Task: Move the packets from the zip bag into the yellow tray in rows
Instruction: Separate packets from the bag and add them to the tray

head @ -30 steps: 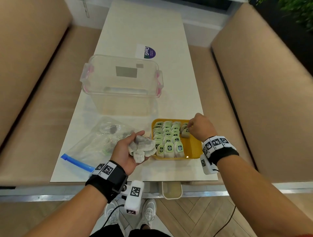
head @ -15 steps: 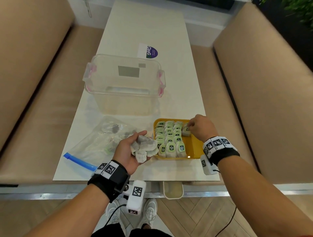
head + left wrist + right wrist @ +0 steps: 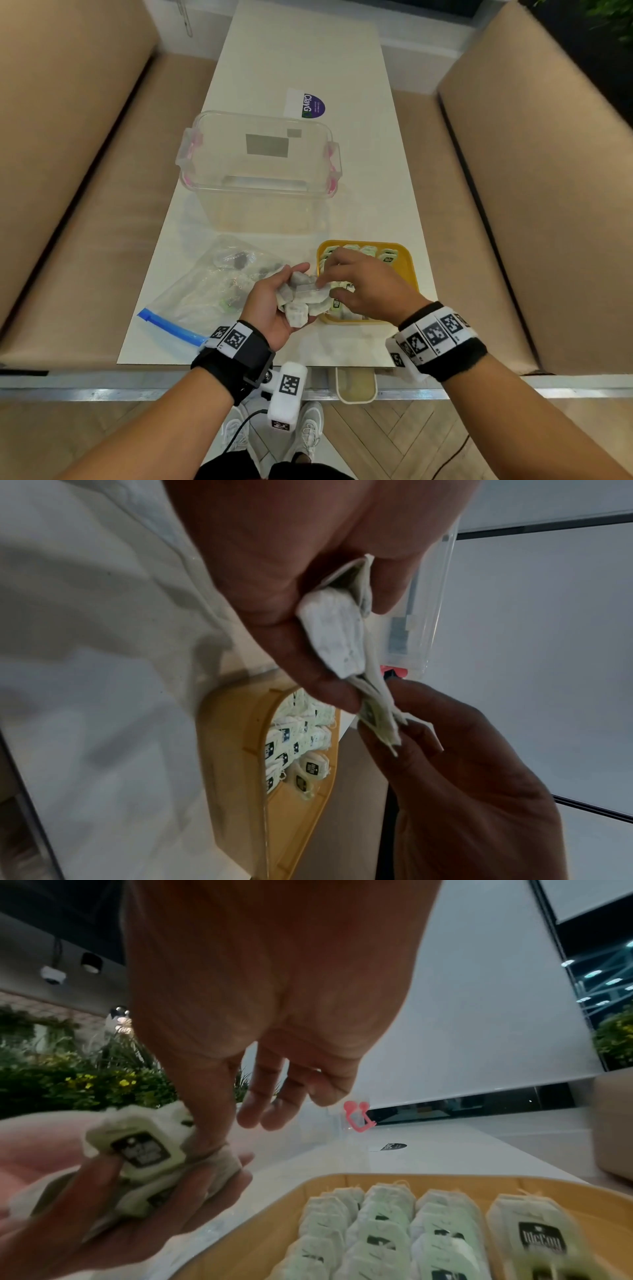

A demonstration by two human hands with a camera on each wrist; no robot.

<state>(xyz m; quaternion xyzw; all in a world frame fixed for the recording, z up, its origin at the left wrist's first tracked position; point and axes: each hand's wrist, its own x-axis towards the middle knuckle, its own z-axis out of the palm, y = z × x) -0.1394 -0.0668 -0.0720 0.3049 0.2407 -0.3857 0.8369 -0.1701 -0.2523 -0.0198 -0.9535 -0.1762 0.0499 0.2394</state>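
Note:
My left hand (image 3: pixel 274 303) lies palm up just left of the yellow tray (image 3: pixel 409 270) and grips a bunch of pale packets (image 3: pixel 298 298). My right hand (image 3: pixel 325 288) reaches across the tray and pinches one packet of that bunch between thumb and forefinger; the pinch shows in the right wrist view on that packet (image 3: pixel 214 1152) and in the left wrist view on the same packet (image 3: pixel 380 718). Several rows of packets (image 3: pixel 380 1231) lie in the tray (image 3: pixel 346 1179), partly hidden by my right hand in the head view. The clear zip bag (image 3: pixel 212 284) with a blue seal lies left of my hands and holds more packets.
A clear plastic box (image 3: pixel 260 171) with pink clips stands behind the tray and bag. A sticker (image 3: pixel 308 104) lies farther back on the white table (image 3: pixel 308 51). Tan benches run along both sides. The table's near edge is just under my wrists.
My right hand has left the tray's right column and moved left to the bunch in my left hand, where it now pinches a packet. The left hand has stayed put.

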